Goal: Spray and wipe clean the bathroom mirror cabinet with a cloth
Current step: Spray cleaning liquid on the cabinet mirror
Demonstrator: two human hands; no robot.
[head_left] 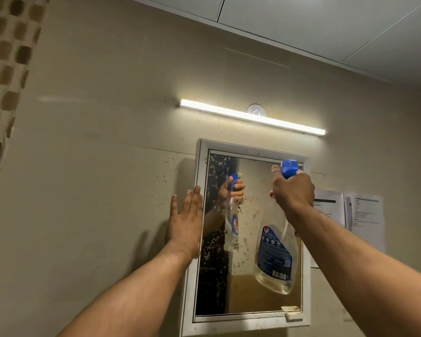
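While the right grip is clenched round the neck of a clear spray bottle, just under its blue spray head, the bottle hangs in front of the upper right part of the mirror with its blue label facing the room and a little pale liquid in its base. Its nozzle points at the glass, and the bottle and the fingers holding it show again as a reflection further left. The left grip is released, its fingers straight and pointing up, laid flat against the left edge of the white-framed cabinet, which hangs on the beige wall. Brownish specks cover the glass, thickest down its left side and around the middle, and more specks dot the wall beside the frame. Above the cabinet a lit light bar is fixed to the wall. To the right, 2 sheets of paper are stuck up side by side. Brown mosaic tiles run down the far left.
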